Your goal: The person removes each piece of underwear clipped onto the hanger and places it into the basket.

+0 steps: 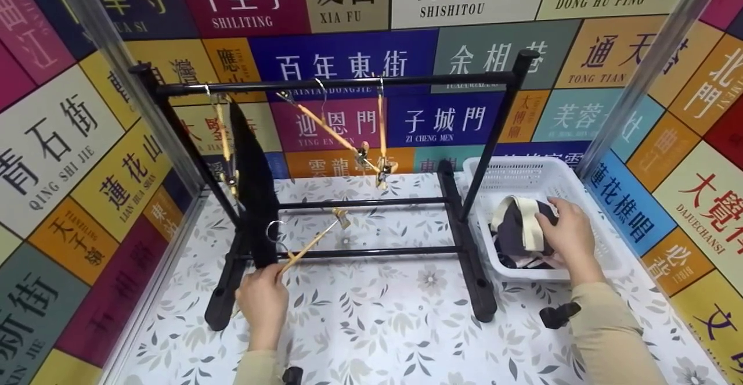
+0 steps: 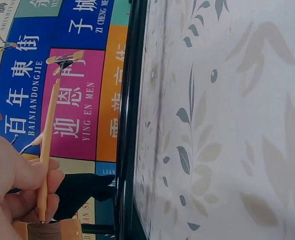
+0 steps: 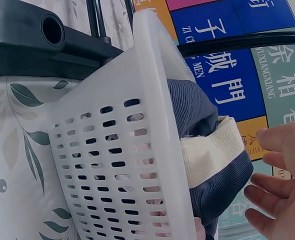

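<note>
The head view showed the left hand pinching a hanger near seven o'clock and dark cloth in a basket past three. In the right wrist view, the right hand, fingers loosely spread, was just beside the cloth, toward four.

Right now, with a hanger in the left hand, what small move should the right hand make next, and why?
Probably pinch the cream waistband: the right hand's fingers look open beside it, the navy corduroy garment sits atop the white basket, and the left hand holds a wooden clip hanger.
</note>
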Action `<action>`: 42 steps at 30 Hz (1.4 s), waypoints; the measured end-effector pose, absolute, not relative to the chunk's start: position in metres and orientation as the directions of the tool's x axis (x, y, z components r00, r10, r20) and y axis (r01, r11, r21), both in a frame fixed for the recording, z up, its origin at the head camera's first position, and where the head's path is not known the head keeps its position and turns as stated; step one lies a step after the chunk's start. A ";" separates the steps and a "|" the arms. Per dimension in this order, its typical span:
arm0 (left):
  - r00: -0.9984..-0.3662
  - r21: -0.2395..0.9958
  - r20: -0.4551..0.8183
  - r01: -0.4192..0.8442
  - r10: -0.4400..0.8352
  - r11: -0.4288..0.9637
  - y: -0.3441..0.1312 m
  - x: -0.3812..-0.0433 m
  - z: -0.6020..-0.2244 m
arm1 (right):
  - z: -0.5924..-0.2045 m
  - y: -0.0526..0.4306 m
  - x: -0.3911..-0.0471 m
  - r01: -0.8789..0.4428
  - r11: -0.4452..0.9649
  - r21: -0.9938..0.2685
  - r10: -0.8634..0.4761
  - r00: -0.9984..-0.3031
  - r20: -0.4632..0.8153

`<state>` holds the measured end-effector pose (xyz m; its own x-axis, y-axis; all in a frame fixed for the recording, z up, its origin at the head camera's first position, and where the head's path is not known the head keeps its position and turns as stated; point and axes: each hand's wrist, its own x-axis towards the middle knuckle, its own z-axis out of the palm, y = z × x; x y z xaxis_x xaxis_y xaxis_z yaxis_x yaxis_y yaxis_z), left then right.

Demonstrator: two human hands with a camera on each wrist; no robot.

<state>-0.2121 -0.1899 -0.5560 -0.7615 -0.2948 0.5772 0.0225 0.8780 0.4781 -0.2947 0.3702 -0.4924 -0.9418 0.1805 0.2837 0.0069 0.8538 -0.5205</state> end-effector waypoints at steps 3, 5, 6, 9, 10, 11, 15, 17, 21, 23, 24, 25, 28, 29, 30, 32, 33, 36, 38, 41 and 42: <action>-0.771 0.481 0.562 0.012 -0.298 0.876 -0.188 -0.212 -0.556 | -0.493 0.370 -0.294 -0.001 0.854 -0.521 0.177 -0.939 0.293; -0.781 0.485 0.547 0.003 -0.301 0.874 -0.186 -0.212 -0.556 | -0.493 0.369 -0.293 -0.011 0.854 -0.520 0.173 -0.937 0.302; -0.786 0.488 0.539 -0.001 -0.302 0.873 -0.185 -0.213 -0.557 | -0.494 0.369 -0.293 -0.015 0.854 -0.520 0.170 -0.937 0.307; -0.798 0.495 0.521 -0.007 -0.303 0.869 -0.181 -0.214 -0.556 | -0.496 0.369 -0.292 -0.022 0.854 -0.519 0.165 -0.936 0.311; -0.796 0.494 0.525 -0.003 -0.301 0.870 -0.181 -0.215 -0.556 | -0.496 0.369 -0.292 -0.022 0.855 -0.519 0.164 -0.937 0.310; -0.795 0.493 0.529 0.001 -0.299 0.870 -0.180 -0.216 -0.555 | -0.497 0.368 -0.292 -0.023 0.855 -0.518 0.163 -0.937 0.309; -0.782 0.483 0.552 0.019 -0.288 0.875 -0.180 -0.220 -0.545 | -0.498 0.365 -0.291 -0.038 0.855 -0.518 0.153 -0.935 0.321; -0.775 0.477 0.564 0.025 -0.284 0.879 -0.182 -0.222 -0.538 | -0.498 0.362 -0.290 -0.054 0.857 -0.512 0.146 -0.928 0.342; -0.770 0.474 0.569 0.020 -0.289 0.880 -0.188 -0.227 -0.525 | -0.498 0.354 -0.289 -0.093 0.870 -0.485 0.129 -0.906 0.404; -0.768 0.473 0.568 0.010 -0.296 0.881 -0.191 -0.230 -0.519 | -0.498 0.349 -0.288 -0.117 0.874 -0.471 0.117 -0.891 0.439; -0.765 0.471 0.570 0.006 -0.299 0.882 -0.193 -0.231 -0.516 | -0.498 0.346 -0.288 -0.131 0.875 -0.466 0.109 -0.884 0.454; -0.761 0.470 0.574 0.004 -0.302 0.882 -0.194 -0.232 -0.513 | -0.498 0.344 -0.288 -0.148 0.875 -0.461 0.099 -0.878 0.469; -0.742 0.458 0.598 0.008 -0.302 0.889 -0.200 -0.235 -0.504 | -0.499 0.336 -0.287 -0.194 0.871 -0.451 0.071 -0.860 0.505; -0.735 0.452 0.608 0.010 -0.300 0.892 -0.201 -0.235 -0.501 | -0.500 0.333 -0.287 -0.207 0.870 -0.447 0.060 -0.856 0.514; -0.728 0.448 0.617 0.012 -0.299 0.894 -0.203 -0.236 -0.497 | -0.500 0.331 -0.287 -0.221 0.868 -0.444 0.050 -0.852 0.521; -0.717 0.440 0.631 0.016 -0.297 0.898 -0.206 -0.237 -0.490 | -0.501 0.325 -0.286 -0.249 0.862 -0.441 0.031 -0.843 0.537; -0.712 0.436 0.636 0.016 -0.296 0.900 -0.207 -0.237 -0.486 | -0.501 0.323 -0.285 -0.264 0.859 -0.439 0.021 -0.838 0.546; -0.701 0.430 0.649 0.018 -0.295 0.903 -0.210 -0.239 -0.475 | -0.502 0.314 -0.283 -0.308 0.843 -0.441 -0.006 -0.825 0.565; -0.695 0.424 0.657 0.019 -0.293 0.905 -0.212 -0.241 -0.469 | -0.502 0.308 -0.282 -0.335 0.833 -0.440 -0.022 -0.815 0.578; -0.687 0.417 0.665 0.016 -0.293 0.909 -0.216 -0.245 -0.462 | -0.505 0.300 -0.281 -0.367 0.824 -0.432 -0.048 -0.805 0.592; -0.684 0.416 0.667 0.016 -0.293 0.909 -0.216 -0.245 -0.459 | -0.507 0.298 -0.281 -0.378 0.821 -0.428 -0.058 -0.801 0.596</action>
<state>-0.2452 -0.2165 -0.4593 -0.6845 -0.2935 0.6673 0.0156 0.9093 0.4159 -0.2814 0.2976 -0.5067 -0.8009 -0.0575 0.5961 -0.3778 0.8209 -0.4283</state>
